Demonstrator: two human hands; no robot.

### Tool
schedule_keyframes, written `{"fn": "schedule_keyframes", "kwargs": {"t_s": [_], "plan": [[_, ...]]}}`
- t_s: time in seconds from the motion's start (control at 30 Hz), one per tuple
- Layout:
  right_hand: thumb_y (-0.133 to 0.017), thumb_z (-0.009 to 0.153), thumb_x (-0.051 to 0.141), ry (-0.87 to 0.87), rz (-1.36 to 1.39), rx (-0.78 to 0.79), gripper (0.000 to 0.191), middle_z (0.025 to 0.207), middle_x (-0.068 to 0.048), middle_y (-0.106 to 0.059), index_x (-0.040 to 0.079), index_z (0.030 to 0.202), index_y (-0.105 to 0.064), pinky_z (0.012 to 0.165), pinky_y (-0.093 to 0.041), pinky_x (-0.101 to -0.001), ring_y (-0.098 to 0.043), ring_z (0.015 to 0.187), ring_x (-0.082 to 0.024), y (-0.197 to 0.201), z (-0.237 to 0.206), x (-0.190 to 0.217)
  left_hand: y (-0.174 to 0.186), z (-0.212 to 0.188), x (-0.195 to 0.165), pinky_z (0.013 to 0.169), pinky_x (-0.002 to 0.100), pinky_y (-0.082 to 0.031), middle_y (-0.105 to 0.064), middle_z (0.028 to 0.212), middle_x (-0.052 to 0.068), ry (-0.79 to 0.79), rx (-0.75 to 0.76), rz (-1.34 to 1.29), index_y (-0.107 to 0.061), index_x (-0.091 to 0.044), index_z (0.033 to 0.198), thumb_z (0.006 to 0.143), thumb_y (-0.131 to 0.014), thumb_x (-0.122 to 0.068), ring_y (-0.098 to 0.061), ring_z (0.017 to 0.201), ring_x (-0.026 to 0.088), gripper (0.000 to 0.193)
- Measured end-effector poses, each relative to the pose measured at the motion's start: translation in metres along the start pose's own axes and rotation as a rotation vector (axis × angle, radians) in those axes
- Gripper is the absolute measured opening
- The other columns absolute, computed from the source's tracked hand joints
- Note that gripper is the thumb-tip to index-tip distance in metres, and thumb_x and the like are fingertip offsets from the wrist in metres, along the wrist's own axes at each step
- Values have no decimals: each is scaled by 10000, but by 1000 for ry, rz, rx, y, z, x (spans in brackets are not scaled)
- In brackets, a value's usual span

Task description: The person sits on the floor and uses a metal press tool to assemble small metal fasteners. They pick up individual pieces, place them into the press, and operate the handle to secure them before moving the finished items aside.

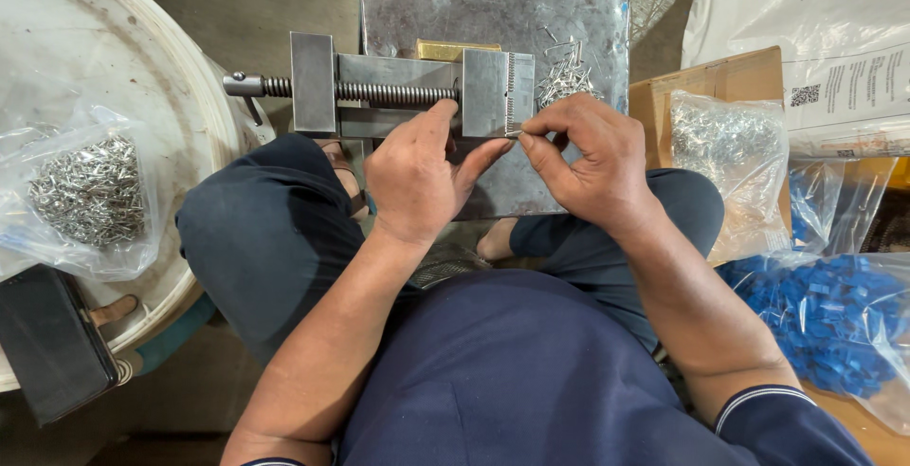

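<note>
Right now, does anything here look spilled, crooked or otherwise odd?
Nothing looks damaged. One small point: a loose heap of metal pins lies scattered on the steel plate behind the vise, outside any bag. Both hands, left hand and right hand, pinch at the vise's jaw.

I am watching through a single head-worn camera that is looking almost straight down from close above the seated person's lap. It is facing the floor, with the person's front toward twelve o'clock. The vise point(417, 91) on its steel plate point(569, 11) is sitting near twelve, the knees are filling the middle, and the torso is crowding six. No second view is sharing this scene.
</note>
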State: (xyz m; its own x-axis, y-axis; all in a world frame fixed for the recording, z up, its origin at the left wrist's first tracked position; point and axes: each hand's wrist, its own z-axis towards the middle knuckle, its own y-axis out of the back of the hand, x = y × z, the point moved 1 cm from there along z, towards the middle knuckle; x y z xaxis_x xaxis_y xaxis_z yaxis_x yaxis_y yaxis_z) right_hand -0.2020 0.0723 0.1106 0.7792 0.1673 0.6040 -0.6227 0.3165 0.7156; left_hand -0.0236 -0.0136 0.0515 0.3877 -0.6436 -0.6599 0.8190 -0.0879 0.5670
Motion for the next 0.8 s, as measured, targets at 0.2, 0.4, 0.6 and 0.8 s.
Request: {"fn": "schedule_keyframes", "kwargs": {"t_s": [0.2, 0.4, 0.6, 0.8], "plan": [[-791, 951, 38, -35, -29, 32, 111, 964, -99, -720, 30, 1022, -706, 675, -557, -285, -717, 806, -183, 0, 3, 4, 0, 0, 1, 597, 325, -541, -698, 777, 82, -2, -4, 16, -685, 3, 1105, 847, -870, -504, -687, 671, 234, 599], [-799, 945, 34, 2, -87, 35, 129, 971, -100, -718, 38, 1045, -717, 697, -555, -308, -719, 835, -209, 0, 5, 6, 0, 0, 1, 604, 334, -543, -700, 780, 90, 25, 12, -9, -692, 11, 1094, 838, -870, -503, -690, 671, 247, 601], [-772, 951, 10, -34, 5, -37, 160, 975, -113, -707, 19, 1099, -709, 719, -551, -303, -703, 832, -210, -1, -17, -5, 1, 2, -3, 615, 345, -550, -710, 800, 87, 59, 6, 21, -700, -11, 1079, 810, -878, -529, -694, 685, 254, 610], [-755, 972, 34, -307, 226, -151, 137, 935, -58, -685, 13, 1100, -710, 704, -501, -240, -635, 792, -100, -16, -66, -36, 8, 12, -13, 615, 350, -536, -707, 760, 68, 223, 129, -73, -710, -46, 939, 759, -904, -483, -676, 649, 228, 510]]}}
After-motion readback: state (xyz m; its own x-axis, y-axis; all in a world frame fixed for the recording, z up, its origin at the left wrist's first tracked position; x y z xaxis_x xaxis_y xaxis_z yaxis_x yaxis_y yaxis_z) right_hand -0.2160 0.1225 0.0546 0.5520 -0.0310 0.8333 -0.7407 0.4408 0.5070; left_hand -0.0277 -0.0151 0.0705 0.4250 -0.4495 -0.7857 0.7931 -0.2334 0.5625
